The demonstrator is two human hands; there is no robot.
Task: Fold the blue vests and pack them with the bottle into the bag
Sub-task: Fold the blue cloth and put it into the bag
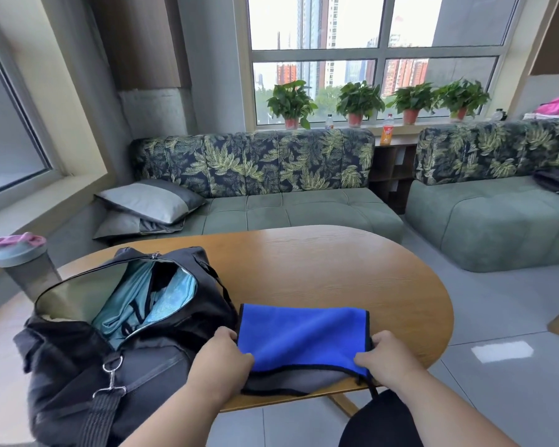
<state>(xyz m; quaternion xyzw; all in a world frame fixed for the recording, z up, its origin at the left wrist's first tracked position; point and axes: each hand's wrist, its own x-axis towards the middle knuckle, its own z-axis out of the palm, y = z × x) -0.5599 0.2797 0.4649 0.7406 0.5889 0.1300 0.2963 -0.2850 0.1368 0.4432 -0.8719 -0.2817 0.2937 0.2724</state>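
Your left hand [221, 353] pinches the near left corner of the bright blue fabric vest with black binding [304, 337], and your right hand [384, 354] pinches its near right corner. The vest lies folded at the near edge of the oval wooden table [336, 269], its grey lining showing underneath and a black strap hanging off that edge. Just to its left stands the black soft duffel bag [78, 350], unzipped, with light blue cloth already inside. The translucent grey bottle with a pale lid and pink cap [23, 266] is at the table's far left edge, beyond the bag.

Expect the vest to be light, limp and a little slippery; it will sag and unfold if you lift it by the corners alone. Better to slide your fingers under the folded stack and carry it flat. The bottle looks rigid; take it round the body.
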